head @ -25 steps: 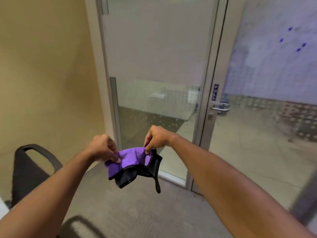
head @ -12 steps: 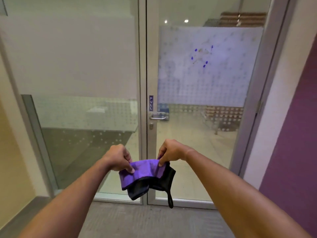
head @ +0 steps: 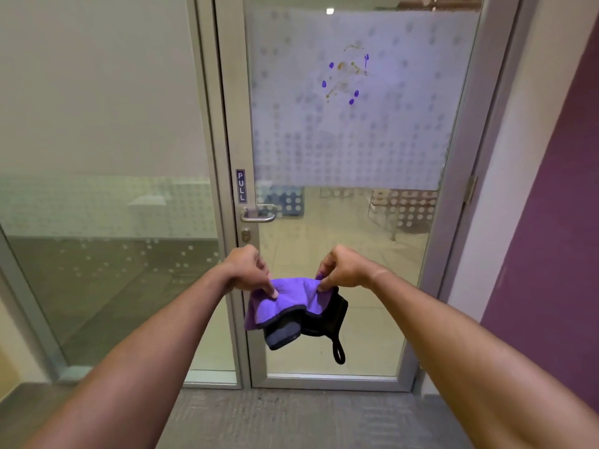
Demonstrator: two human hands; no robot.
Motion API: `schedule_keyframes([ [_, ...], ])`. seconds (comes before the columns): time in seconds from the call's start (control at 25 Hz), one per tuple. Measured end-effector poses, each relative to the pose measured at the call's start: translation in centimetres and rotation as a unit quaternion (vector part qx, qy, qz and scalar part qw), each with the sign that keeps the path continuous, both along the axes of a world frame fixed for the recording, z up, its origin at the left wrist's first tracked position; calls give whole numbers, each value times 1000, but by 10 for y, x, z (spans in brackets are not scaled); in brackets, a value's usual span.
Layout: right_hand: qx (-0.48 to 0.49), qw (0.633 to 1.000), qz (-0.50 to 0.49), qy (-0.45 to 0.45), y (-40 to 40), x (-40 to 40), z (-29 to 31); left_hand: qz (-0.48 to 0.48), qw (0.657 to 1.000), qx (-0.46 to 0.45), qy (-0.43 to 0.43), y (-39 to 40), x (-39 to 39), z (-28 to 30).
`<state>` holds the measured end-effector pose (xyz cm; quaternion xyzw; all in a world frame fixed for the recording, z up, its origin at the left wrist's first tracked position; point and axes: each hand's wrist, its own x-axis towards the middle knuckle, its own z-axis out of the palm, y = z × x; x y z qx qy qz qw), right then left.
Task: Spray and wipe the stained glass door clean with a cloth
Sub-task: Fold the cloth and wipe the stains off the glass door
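A small dark sign (head: 240, 186) on the door frame (head: 231, 124) reads "PULL", lettered vertically, seemingly white.

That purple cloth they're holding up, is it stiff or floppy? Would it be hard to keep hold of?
Probably floppy: the purple cloth sags between the left hand and right hand, and its black loop dangles below. It seems light, since fingertip pinches alone carry it. The fuzzy surface looks unlikely to slip from the grip.

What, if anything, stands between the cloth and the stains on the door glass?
Nothing visible. The cloth, pinched by the left hand and right hand, hangs below the stains, with only open air between.
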<state>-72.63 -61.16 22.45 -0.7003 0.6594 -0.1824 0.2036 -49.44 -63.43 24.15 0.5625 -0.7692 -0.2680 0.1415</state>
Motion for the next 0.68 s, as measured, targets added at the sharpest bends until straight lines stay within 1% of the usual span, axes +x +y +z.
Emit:
schedule_keyframes([
  [0.08,-19,1000,3,-12,-14,-14,-8,0,1000,13,3,-13,-19,3],
  [0.16,-59,998,-9,-14,-28,-24,-15,20,999,26,21,-28,-37,4],
  [0.24,-109,993,-26,-27,-42,-29,-18,55,996,41,54,-44,-53,4],
  [0.32,-141,988,-27,-57,-55,-29,-19,89,989,65,103,-63,-69,2],
  [0.4,-140,986,-10,-92,-72,-29,-18,112,979,92,143,-92,-85,-1],
  [0.48,-134,985,10,-107,-88,-29,-18,125,972,118,157,-123,-97,-5],
  [0.6,-106,989,35,-92,-117,-27,-18,120,969,145,160,-169,-111,-6],
  [0.68,-113,992,34,-36,-139,-24,-19,114,970,149,158,-197,-118,-6],
])
